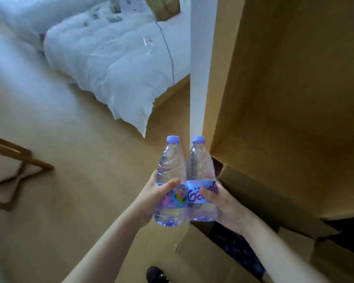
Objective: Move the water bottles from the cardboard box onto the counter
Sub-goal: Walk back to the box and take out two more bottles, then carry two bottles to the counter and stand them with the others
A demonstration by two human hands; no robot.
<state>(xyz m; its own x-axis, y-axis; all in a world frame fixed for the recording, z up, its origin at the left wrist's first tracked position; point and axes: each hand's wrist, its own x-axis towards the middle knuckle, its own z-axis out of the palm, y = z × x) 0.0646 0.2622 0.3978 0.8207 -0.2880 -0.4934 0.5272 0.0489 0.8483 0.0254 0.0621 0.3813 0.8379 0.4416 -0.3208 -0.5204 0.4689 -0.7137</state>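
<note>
1. Left hand (151,198) has a closed grip round the left bottle (171,180); right hand (226,203) likewise round the right bottle (201,176).
2. Both bottles are upright, touching, held above the floor (80,170) just left of the open box (211,254).
3. A bed (110,58) lies beyond; a white post (200,68) and brown panel (284,88) rise behind the bottles; a wooden frame (14,160) stands far left.

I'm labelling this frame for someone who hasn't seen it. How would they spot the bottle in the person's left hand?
Start at the open cardboard box at lower right; just above its left edge two hands hold two upright bottles side by side. The left hand grips the left bottle. Its label shows a multicoloured flower, while the right bottle shows purple lettering.
</note>
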